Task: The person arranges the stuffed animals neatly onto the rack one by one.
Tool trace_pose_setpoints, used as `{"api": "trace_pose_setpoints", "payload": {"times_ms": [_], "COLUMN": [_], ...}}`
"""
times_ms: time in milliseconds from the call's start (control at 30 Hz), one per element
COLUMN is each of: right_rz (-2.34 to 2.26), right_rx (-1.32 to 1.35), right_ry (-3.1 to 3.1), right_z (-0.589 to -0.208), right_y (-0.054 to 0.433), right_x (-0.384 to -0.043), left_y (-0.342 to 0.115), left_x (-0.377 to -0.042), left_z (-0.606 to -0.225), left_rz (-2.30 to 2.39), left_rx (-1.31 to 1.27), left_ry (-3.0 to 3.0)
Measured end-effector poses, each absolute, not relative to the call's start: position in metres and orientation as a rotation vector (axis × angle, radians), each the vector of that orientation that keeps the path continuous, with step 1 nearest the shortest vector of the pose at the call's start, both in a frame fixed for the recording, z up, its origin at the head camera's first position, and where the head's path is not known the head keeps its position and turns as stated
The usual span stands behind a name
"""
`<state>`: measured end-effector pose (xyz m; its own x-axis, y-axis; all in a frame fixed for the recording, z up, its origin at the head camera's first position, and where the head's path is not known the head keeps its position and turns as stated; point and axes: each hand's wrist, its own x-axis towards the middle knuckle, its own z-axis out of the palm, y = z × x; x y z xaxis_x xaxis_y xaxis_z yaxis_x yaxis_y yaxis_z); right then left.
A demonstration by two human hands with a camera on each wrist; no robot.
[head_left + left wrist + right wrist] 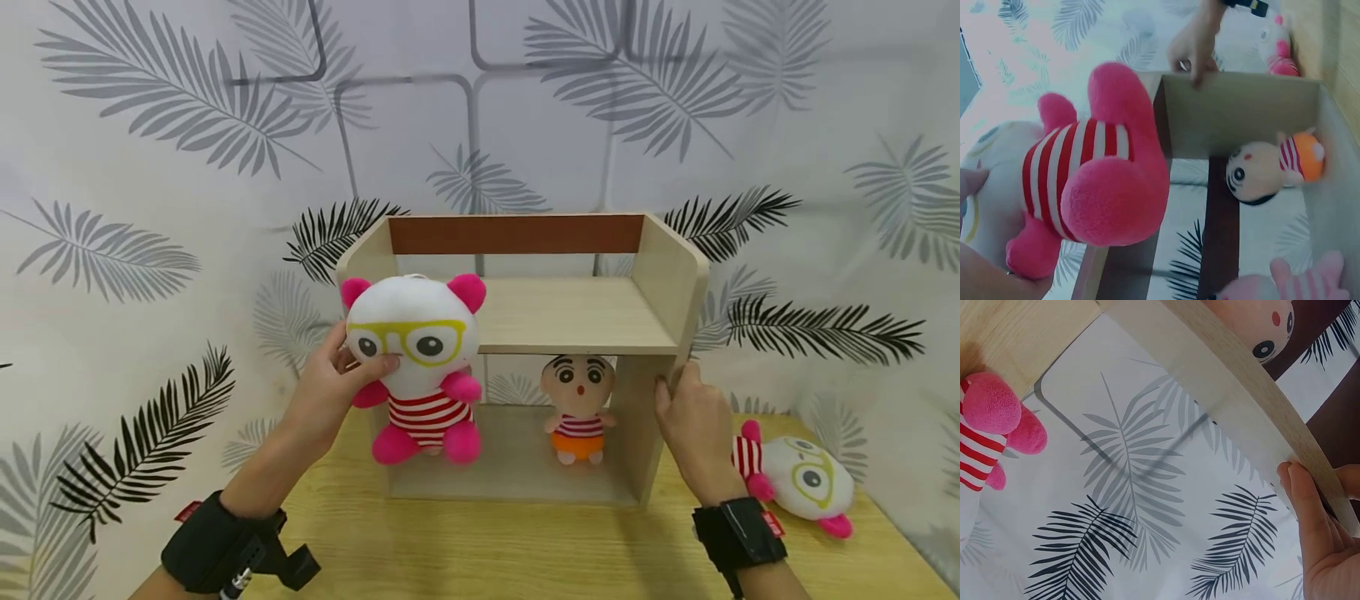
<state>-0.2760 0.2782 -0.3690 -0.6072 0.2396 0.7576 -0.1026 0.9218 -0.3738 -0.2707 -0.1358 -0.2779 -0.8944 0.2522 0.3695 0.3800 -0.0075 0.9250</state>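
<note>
A white and pink plush panda (pixel 412 367) with yellow glasses and a red-striped body is held upright before the left part of a small wooden shelf (pixel 577 312). My left hand (pixel 315 400) grips its head from the side, thumb across the face. At the shelf's other side, my right hand (pixel 696 429) holds the edge of the right side panel (pixel 1272 406), with fingers outside and thumb inside. On the lower level sits a plush boy doll (pixel 579 404) in a striped top and orange shorts. Another pink striped plush (pixel 1307 281) shows inside in the left wrist view; the panda hides it in the head view.
A second plush panda (pixel 806 479) lies on its side on the wooden table (pixel 450 542), right of the shelf. Behind everything hangs a leaf-patterned cloth (pixel 187 208). The shelf's upper level has a brown back rail (pixel 517 234).
</note>
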Motion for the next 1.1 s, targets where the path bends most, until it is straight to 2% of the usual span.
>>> {"api": "trace_pose_setpoints", "payload": {"times_ms": [400,933,1100], "right_rz": [0.476,0.477,0.492], "right_rx": [-0.088,-0.101,-0.102], "right_ry": [-2.160,-2.167,-2.174], "right_z": [-0.371,-0.369,-0.369], "right_y": [0.277,0.281,0.281], "right_x": [-0.273,-0.276,-0.275], "left_y": [-0.102,-0.072,-0.066], "left_x": [-0.288,-0.351,-0.369], "left_z": [-0.247,-0.224,-0.221], "left_rz": [-2.156,-1.862,-1.920], "left_rx": [-0.580,-0.471,-0.423], "left_ry": [-1.896,-1.865,-1.851]}}
